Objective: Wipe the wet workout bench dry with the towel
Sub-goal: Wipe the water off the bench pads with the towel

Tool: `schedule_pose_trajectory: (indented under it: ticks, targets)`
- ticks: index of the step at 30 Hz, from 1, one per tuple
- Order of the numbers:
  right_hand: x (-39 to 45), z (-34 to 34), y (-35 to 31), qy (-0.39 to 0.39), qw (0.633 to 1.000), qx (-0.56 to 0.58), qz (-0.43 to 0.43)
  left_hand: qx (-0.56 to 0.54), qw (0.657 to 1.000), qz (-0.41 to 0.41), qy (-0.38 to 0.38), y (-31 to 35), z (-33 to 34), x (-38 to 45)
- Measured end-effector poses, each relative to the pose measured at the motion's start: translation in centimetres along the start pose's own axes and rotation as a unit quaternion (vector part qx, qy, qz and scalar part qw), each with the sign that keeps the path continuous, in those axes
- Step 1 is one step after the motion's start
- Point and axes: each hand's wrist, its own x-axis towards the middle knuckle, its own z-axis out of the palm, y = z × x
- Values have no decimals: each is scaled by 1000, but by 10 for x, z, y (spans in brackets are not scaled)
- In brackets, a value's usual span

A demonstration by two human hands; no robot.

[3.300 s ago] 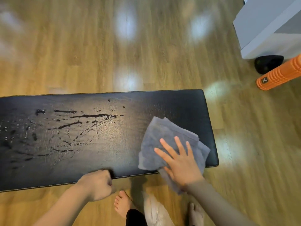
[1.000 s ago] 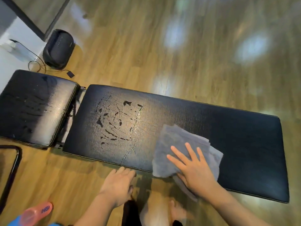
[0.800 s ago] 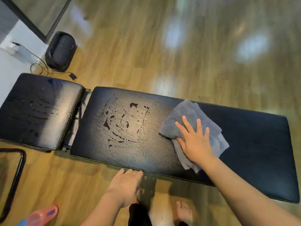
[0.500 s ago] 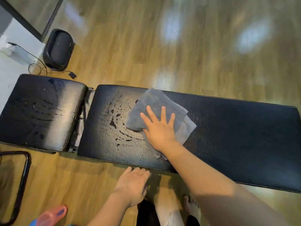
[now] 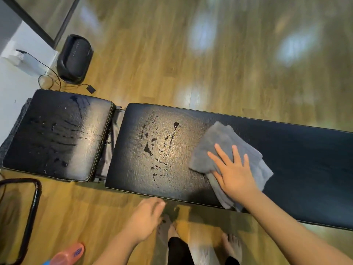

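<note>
The black padded workout bench [image 5: 298,159] runs across the view, with a shorter seat pad [image 5: 57,134] at its left end. Water streaks and drops [image 5: 158,150] lie on the long pad's left part, and more glisten on the seat pad. A folded grey towel [image 5: 215,142] lies flat near the middle of the long pad. My right hand [image 5: 233,171] presses on it with fingers spread and straight. My left hand [image 5: 147,217] hovers below the bench's near edge, fingers relaxed, holding nothing.
A black speaker-like device [image 5: 74,58] with a cable stands on the wood floor behind the seat pad. A black metal frame [image 5: 32,211] is at the lower left. A pink bottle [image 5: 68,255] pokes in at the bottom edge. My bare feet [image 5: 232,247] stand below the bench.
My right hand has slid the towel back to the right, off the wet patch toward the middle of the long pad. My left hand has stayed near the front edge.
</note>
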Motion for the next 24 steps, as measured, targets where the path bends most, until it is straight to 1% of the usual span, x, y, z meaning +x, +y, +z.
schedule_pose_trajectory:
  ticks: [1,2,3,5,6,8,9,10,13,16,17,19,21,24]
  targets:
    - [18,-5,-11,5,1000,13,22,-114,991,-61,25,-1,-1,1]
    - [36,-11,-24,11,999,25,39,-219,966,-120,59,-1,-3,4]
    - [53,-16,-38,16,998,35,52,-314,928,-179,92,-3,-4,7]
    - [80,-27,-69,15,996,63,62,-467,833,-266,134,-9,-7,12]
    - [86,-29,-85,14,996,70,55,-512,796,-283,152,-13,-10,15]
    - [90,-27,-111,13,998,57,25,-570,746,-291,183,-21,-19,21]
    - [85,-22,-121,10,999,46,8,-587,731,-293,188,-25,-24,24]
    - [75,-18,-128,15,999,35,-12,-596,723,-297,186,-28,-29,27]
    - [32,1,-133,29,995,2,-99,-602,714,-316,166,-36,-41,34]
    - [-17,26,-105,-9,984,-51,-172,-598,714,-329,156,-39,-51,36]
    - [-29,31,-90,-9,981,-62,-182,-592,718,-334,152,-41,-53,38]
    - [-41,30,-59,-24,982,-80,-169,-573,733,-334,150,-45,-59,37]
    - [-38,20,-36,-45,989,-68,-121,-521,773,-327,153,-56,-64,39]
    - [-8,1,-29,-36,998,-34,-30,-380,863,-305,133,-66,-71,37]
